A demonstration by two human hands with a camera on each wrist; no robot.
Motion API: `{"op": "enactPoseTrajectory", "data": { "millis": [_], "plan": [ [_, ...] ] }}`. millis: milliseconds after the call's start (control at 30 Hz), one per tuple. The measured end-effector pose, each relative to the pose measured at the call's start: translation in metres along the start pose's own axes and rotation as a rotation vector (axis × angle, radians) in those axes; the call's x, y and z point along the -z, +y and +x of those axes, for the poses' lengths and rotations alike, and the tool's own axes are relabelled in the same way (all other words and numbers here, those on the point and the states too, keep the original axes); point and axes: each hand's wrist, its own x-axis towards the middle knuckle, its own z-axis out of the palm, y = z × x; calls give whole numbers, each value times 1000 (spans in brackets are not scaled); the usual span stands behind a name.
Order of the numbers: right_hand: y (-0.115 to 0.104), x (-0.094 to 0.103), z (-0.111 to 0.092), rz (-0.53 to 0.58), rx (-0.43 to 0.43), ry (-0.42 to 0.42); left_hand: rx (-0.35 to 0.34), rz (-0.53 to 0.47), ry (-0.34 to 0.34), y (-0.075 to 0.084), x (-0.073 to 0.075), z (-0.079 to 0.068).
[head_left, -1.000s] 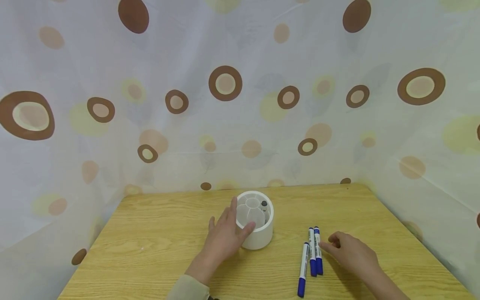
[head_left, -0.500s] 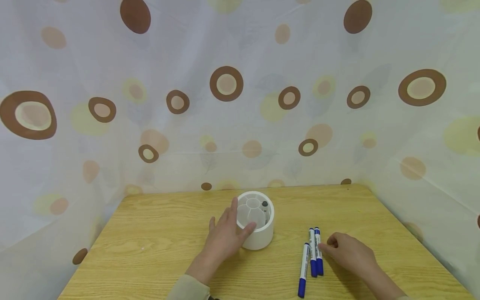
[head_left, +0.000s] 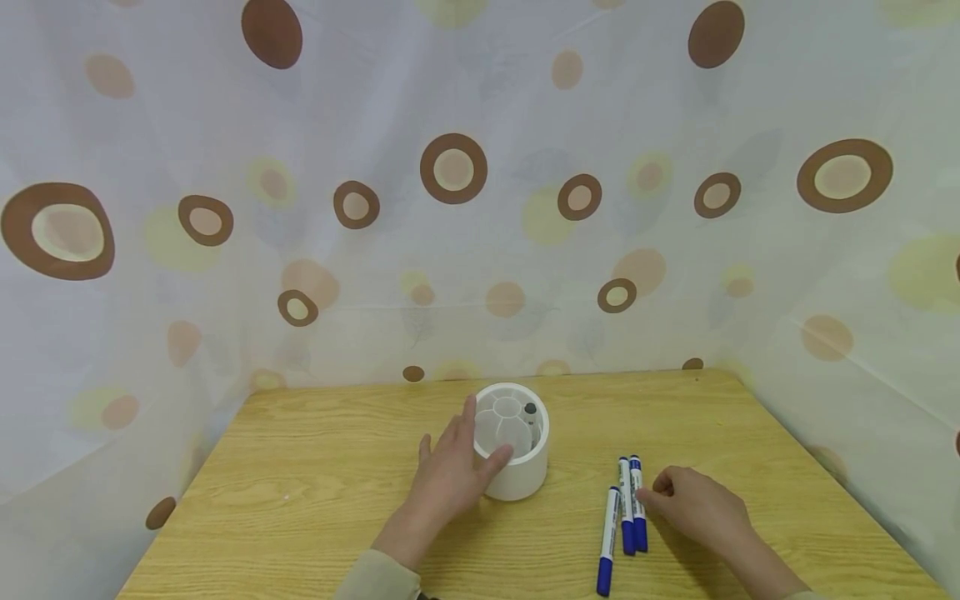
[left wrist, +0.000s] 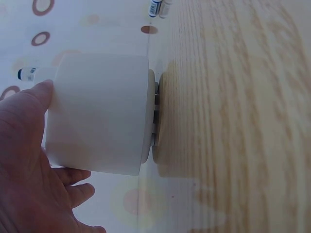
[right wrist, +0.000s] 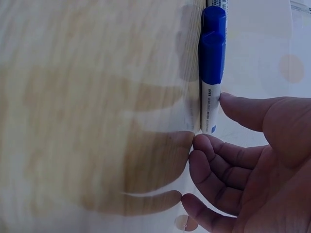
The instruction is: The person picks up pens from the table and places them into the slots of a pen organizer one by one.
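A round white pen holder point(head_left: 517, 479) with several inner compartments stands on the wooden table. My left hand point(head_left: 448, 479) holds it from the left, thumb over the near rim and fingers along the side; in the left wrist view the thumb point(left wrist: 43, 92) lies at the rim. One dark-ended marker point(head_left: 530, 412) stands inside the holder's right side. Three white markers with blue caps lie to the right: a left one point(head_left: 608, 542), a middle one point(head_left: 626, 504) and a right one point(head_left: 637, 504). My right hand point(head_left: 705, 508) is beside the right marker, thumb tip at its barrel, other fingers loosely bent.
The wooden table point(head_left: 322, 475) extends on both sides of the hands. A pale curtain point(head_left: 495, 233) with brown and yellow circles encloses its back and sides. Underneath the pen holder, a thin round base point(left wrist: 151, 116) shows in the left wrist view.
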Motion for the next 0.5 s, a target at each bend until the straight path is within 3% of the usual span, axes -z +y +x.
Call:
{"op": "enactPoseTrajectory", "data": {
  "millis": [500],
  "plan": [
    [-6, -1, 3, 23, -1, -20, 2, 3, -3, -1, -1, 1]
  ]
}}
